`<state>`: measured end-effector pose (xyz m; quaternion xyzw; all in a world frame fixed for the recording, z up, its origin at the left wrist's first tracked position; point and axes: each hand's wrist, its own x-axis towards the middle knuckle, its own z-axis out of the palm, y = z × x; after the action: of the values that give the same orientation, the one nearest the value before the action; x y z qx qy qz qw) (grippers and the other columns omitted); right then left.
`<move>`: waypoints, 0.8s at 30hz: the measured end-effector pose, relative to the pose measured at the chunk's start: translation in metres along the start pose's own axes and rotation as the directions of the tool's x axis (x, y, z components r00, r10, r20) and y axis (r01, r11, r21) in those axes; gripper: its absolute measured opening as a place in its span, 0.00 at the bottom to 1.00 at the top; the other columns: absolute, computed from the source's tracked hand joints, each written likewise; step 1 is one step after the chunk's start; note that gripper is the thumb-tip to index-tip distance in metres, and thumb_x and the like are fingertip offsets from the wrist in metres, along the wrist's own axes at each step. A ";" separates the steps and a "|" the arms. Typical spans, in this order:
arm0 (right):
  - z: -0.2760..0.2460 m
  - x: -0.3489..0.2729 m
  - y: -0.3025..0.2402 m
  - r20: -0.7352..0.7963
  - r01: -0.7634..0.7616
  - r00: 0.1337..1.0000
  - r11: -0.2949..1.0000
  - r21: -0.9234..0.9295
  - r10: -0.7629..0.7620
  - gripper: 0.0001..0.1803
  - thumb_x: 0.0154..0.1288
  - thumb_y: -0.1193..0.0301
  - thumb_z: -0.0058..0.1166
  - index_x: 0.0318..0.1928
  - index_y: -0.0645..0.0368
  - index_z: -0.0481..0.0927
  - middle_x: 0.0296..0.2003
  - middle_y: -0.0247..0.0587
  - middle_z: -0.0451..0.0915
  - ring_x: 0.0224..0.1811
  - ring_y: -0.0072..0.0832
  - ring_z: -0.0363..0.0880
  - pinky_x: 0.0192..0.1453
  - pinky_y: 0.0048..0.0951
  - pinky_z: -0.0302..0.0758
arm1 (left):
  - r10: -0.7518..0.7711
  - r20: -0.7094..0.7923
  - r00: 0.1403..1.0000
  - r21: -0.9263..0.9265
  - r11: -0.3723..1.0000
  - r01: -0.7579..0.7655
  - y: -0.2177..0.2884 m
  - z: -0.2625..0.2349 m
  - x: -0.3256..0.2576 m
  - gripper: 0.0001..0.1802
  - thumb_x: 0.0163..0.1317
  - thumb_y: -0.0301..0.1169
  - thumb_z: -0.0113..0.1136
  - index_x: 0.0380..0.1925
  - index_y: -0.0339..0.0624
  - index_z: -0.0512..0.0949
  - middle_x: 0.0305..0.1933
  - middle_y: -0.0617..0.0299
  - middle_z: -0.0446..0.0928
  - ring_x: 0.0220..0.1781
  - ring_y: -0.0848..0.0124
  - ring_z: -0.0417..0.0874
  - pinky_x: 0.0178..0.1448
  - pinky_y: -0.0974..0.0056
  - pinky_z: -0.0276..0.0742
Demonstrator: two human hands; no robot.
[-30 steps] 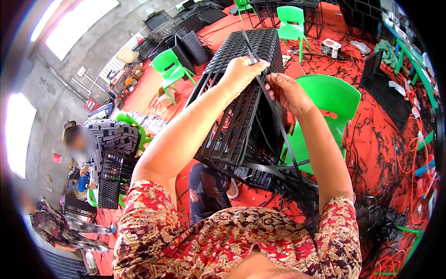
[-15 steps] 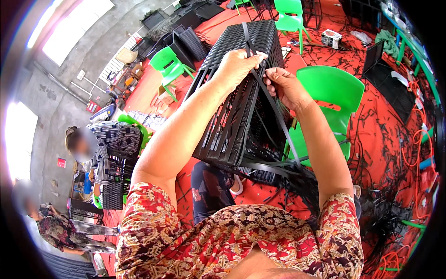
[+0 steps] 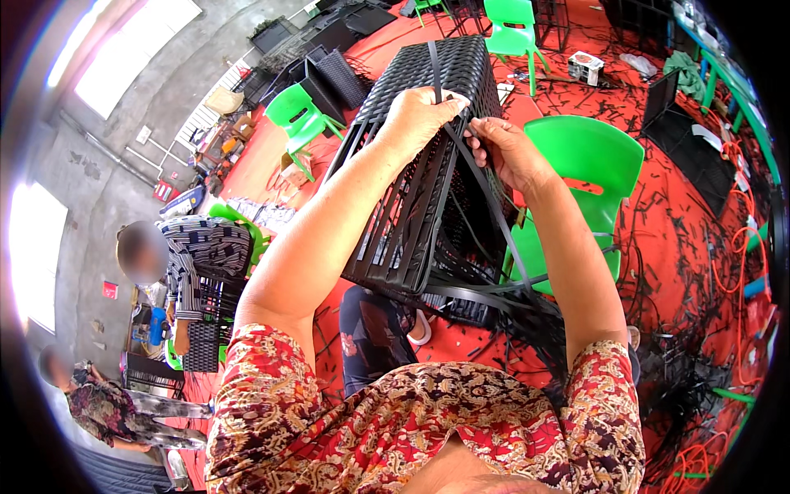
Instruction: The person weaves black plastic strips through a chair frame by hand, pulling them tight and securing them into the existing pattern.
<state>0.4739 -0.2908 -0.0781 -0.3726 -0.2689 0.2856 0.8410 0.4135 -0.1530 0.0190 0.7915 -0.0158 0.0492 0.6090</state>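
A large black woven basket-like piece (image 3: 403, 74) stands tilted in front of me, its top closely woven and its near side still showing bare slats. My left hand (image 3: 418, 119) is closed at its upper edge, fingers pinched on a flat black plastic strip (image 3: 435, 66) that rises above the knuckles. Just to the right, my right hand (image 3: 504, 150) has its thumb and fingers pressed together on a strip by the corner; the exact grip is partly hidden. A long loose strip (image 3: 499, 216) hangs below the hands toward more strips (image 3: 477, 291).
A green plastic chair (image 3: 588, 156) stands close at my right. Black strip scraps litter the red floor (image 3: 658, 239). At left, a person in a striped top (image 3: 210, 243) bends over another woven piece (image 3: 200, 346); another person (image 3: 103, 412) is beyond. Orange cables (image 3: 745, 272) lie far right.
Both hands stay at the corner with only slight shifts. The upper strip now stands straighter above my left hand. At left, the co-worker's arm and head have moved a little.
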 end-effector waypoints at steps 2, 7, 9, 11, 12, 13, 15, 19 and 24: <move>0.005 0.000 -0.004 -0.021 -0.057 0.998 0.998 0.019 0.057 0.11 0.62 0.63 0.50 0.31 0.58 0.75 0.21 0.27 0.71 0.21 0.16 0.64 0.25 0.16 0.62 | -0.016 0.015 1.000 0.011 1.000 0.016 -0.001 -0.003 0.002 0.11 0.58 0.32 0.57 0.37 0.36 0.78 0.28 0.65 0.76 0.29 0.79 0.74 0.34 0.74 0.72; 0.011 0.008 -0.006 -0.105 -0.099 0.990 0.994 -0.052 0.093 0.12 0.59 0.61 0.53 0.26 0.55 0.72 0.18 0.25 0.68 0.17 0.14 0.60 0.21 0.17 0.57 | 0.104 -0.037 0.994 0.282 0.955 -0.089 -0.002 -0.006 0.004 0.15 0.61 0.36 0.53 0.36 0.33 0.78 0.29 0.62 0.75 0.29 0.77 0.73 0.35 0.73 0.72; 0.011 0.011 -0.008 -0.098 -0.131 0.987 0.989 -0.071 0.124 0.13 0.58 0.61 0.54 0.24 0.54 0.71 0.17 0.24 0.66 0.16 0.14 0.58 0.20 0.17 0.54 | 0.145 -0.013 0.989 0.069 0.987 -0.144 -0.007 -0.018 0.013 0.17 0.61 0.38 0.52 0.36 0.32 0.77 0.28 0.61 0.75 0.29 0.77 0.72 0.35 0.72 0.71; 0.012 0.012 -0.009 -0.105 -0.152 0.984 0.986 -0.068 0.144 0.13 0.57 0.61 0.55 0.23 0.53 0.70 0.16 0.24 0.64 0.15 0.14 0.56 0.19 0.17 0.52 | 0.093 -0.056 0.994 -0.210 0.972 -0.103 0.001 -0.030 0.009 0.19 0.62 0.39 0.50 0.38 0.30 0.75 0.28 0.60 0.74 0.27 0.76 0.72 0.34 0.72 0.69; 0.011 0.012 -0.010 -0.113 -0.162 0.982 0.984 -0.067 0.154 0.13 0.57 0.61 0.55 0.22 0.53 0.69 0.16 0.23 0.64 0.14 0.13 0.55 0.19 0.18 0.51 | 0.056 -0.103 0.993 -0.335 0.938 -0.088 0.011 -0.036 0.005 0.18 0.63 0.38 0.49 0.38 0.30 0.75 0.28 0.60 0.74 0.24 0.78 0.70 0.30 0.74 0.68; 0.011 0.011 -0.012 -0.131 -0.175 0.978 0.980 -0.089 0.163 0.13 0.57 0.61 0.55 0.22 0.52 0.69 0.16 0.23 0.63 0.14 0.14 0.55 0.19 0.18 0.51 | 0.013 -0.139 0.990 -0.457 0.886 -0.076 0.018 -0.044 0.002 0.17 0.63 0.38 0.49 0.38 0.31 0.74 0.27 0.60 0.74 0.20 0.79 0.68 0.26 0.76 0.66; 0.018 0.010 -0.016 -0.152 -0.207 0.970 0.970 -0.126 0.187 0.14 0.56 0.61 0.55 0.21 0.51 0.68 0.15 0.23 0.63 0.14 0.14 0.54 0.19 0.18 0.50 | 0.049 0.015 0.999 -0.491 0.870 -0.035 0.028 -0.081 -0.007 0.15 0.63 0.36 0.48 0.37 0.31 0.74 0.25 0.63 0.72 0.13 0.84 0.62 0.17 0.79 0.59; 0.006 0.007 -0.010 -0.181 -0.255 0.958 0.951 -0.173 0.224 0.15 0.54 0.59 0.54 0.20 0.50 0.67 0.15 0.23 0.62 0.15 0.14 0.53 0.19 0.18 0.50 | -0.063 0.007 0.998 0.091 0.994 0.062 0.031 -0.065 -0.028 0.14 0.57 0.36 0.56 0.36 0.35 0.77 0.23 0.68 0.67 0.10 0.89 0.54 0.11 0.82 0.45; 0.008 0.008 -0.015 -0.181 -0.291 0.950 0.932 -0.215 0.255 0.16 0.53 0.57 0.54 0.19 0.49 0.66 0.16 0.24 0.62 0.16 0.15 0.54 0.20 0.19 0.51 | -0.066 -0.002 0.998 0.265 0.962 0.065 -0.001 -0.029 -0.008 0.10 0.51 0.34 0.61 0.28 0.39 0.77 0.20 0.69 0.68 0.12 0.85 0.56 0.14 0.77 0.45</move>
<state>0.4785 -0.2894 -0.0601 -0.5254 -0.1826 0.3364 0.7599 0.4043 -0.1252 0.0242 0.8661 0.0151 0.0282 0.4988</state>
